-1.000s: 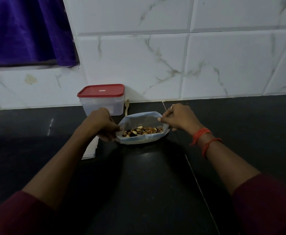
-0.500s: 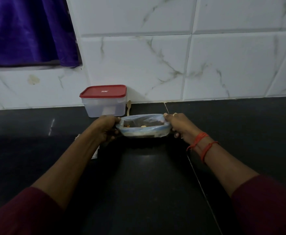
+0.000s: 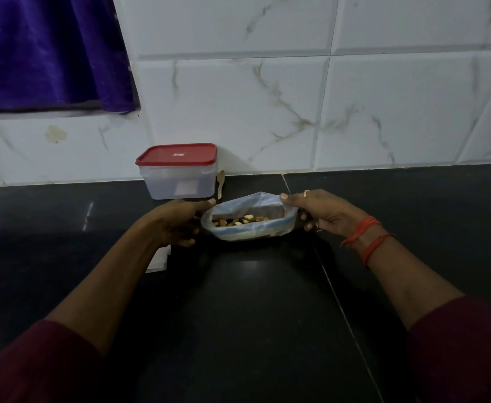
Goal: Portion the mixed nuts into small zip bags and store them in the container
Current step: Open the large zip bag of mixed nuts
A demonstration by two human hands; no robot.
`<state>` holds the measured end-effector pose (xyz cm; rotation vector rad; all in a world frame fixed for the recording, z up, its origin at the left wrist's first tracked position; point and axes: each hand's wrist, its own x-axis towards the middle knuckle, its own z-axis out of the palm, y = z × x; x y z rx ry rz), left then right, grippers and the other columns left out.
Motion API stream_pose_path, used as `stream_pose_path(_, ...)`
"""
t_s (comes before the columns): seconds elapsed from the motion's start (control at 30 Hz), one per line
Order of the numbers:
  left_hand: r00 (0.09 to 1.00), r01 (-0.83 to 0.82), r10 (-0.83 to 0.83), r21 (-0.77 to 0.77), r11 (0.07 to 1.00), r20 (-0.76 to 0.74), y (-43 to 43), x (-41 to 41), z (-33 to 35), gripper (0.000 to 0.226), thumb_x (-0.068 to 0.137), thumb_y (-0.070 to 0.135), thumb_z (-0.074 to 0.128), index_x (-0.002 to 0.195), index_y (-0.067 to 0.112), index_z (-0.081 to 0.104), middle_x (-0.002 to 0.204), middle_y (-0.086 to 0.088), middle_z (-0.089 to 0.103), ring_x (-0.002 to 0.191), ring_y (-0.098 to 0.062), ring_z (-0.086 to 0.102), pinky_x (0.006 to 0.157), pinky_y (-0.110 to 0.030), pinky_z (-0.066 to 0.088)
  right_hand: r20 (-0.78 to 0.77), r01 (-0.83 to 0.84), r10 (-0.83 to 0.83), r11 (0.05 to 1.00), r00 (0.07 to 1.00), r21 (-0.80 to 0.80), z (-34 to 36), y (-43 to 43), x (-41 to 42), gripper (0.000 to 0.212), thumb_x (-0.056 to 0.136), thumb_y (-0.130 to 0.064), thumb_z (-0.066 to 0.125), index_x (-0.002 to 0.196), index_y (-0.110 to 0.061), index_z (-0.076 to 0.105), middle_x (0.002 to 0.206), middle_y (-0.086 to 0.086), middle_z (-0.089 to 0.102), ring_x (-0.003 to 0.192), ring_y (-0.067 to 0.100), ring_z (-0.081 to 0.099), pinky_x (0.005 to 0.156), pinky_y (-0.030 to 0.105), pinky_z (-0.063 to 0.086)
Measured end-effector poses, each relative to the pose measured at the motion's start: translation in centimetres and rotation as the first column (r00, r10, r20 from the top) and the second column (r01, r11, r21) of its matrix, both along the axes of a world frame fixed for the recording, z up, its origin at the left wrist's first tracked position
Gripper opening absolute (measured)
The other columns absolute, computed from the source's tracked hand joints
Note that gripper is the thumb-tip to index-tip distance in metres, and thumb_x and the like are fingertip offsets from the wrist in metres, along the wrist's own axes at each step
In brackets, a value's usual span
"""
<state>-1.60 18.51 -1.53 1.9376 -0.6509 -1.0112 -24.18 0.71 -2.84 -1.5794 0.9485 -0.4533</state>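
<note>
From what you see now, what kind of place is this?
Probably a home kitchen: a dark counter below marble-patterned wall tiles, a red-lidded container and a bag of nuts.

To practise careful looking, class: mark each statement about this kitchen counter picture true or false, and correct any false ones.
1. The left hand and the right hand each hold one side of the bag. True.
2. The bag is zipped closed. False: its mouth is open, and the nuts show inside.
3. The container has its red lid on. True.
4. The container stands to the right of the bag. False: it stands behind it and to the left, by the wall.
5. A small spoon is beside the container. True.
</note>
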Motion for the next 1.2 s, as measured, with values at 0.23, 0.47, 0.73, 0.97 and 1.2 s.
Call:
stream_pose_path(0.23, 0.978, 0.048, -0.037, -0.049, 0.998, 0.206, -0.7, -1.4, -0.3, 0.029, 0.101, 0.042, 0.052, 0.109, 0.018, 0.065, 0.092, -0.010, 0.057, 0.074, -0.019, 0.051, 0.060, -0.028, 0.041, -0.098, -0.013, -0.004, 0.985, 0.995, -0.172, 0.0, 1.1, 1.1, 0.020, 0.102, -0.029, 0.056, 0.094, -0.017, 0.068, 0.072, 0.002, 0.057, 0.058, 0.010, 0.046, 0.045, 0.021, 0.036)
stream_pose_path(0.47, 0.995, -0.095, 0.094, -0.037, 0.995, -0.017, -0.9, -1.0, -0.3, 0.025, 0.094, 0.029, 0.060, 0.111, 0.011, 0.064, 0.107, -0.012, 0.060, 0.079, -0.020, 0.050, 0.061, -0.029, 0.042, -0.037, 0.145, -0.146, 0.989, 0.989, -0.024, -0.6, 1.1, 1.9, 0.023, 0.096, -0.022, 0.052, 0.077, -0.012, 0.060, 0.067, 0.005, 0.051, 0.053, 0.015, 0.042, 0.046, 0.026, 0.026)
stream_pose_path(0.73, 0.996, -0.044, 0.046, -0.029, 0.999, 0.075, -0.9, -1.7, -0.1, 0.026, 0.099, 0.035, 0.057, 0.107, 0.011, 0.062, 0.100, -0.011, 0.057, 0.083, -0.021, 0.053, 0.068, -0.033, 0.050, -0.135, 0.050, -0.087, 0.965, 0.987, -0.258, -0.9, 0.4, 1.4, 0.029, 0.101, -0.036, 0.055, 0.097, -0.010, 0.067, 0.085, 0.006, 0.059, 0.058, 0.015, 0.049, 0.044, 0.025, 0.038)
stream_pose_path(0.97, 0.979, 0.173, -0.187, 0.153, 0.973, 0.078, 1.0, -0.1, 1.8, 0.042, 0.068, 0.026, 0.079, 0.102, 0.003, 0.071, 0.087, -0.015, 0.075, 0.075, -0.022, 0.072, 0.072, -0.035, 0.061, -0.275, -0.140, 0.113, 0.987, 0.955, -0.083, 1.6, 0.2, -1.1, 0.033, 0.079, -0.033, 0.084, 0.093, -0.008, 0.067, 0.075, 0.008, 0.068, 0.059, 0.009, 0.066, 0.051, 0.023, 0.059)
stream_pose_path(1.2, 0.995, -0.003, -0.002, -0.051, 0.999, -0.098, 0.1, -0.4, 0.8, 0.026, 0.087, 0.014, 0.073, 0.108, 0.000, 0.067, 0.087, -0.016, 0.077, 0.072, -0.021, 0.075, 0.064, -0.033, 0.063, 0.027, -0.015, 0.013, 0.997, 1.000, 0.080, 1.6, 0.5, -0.7, 0.042, 0.081, 0.006, 0.077, 0.119, 0.001, 0.059, 0.091, 0.017, 0.071, 0.061, 0.015, 0.072, 0.053, 0.025, 0.060)
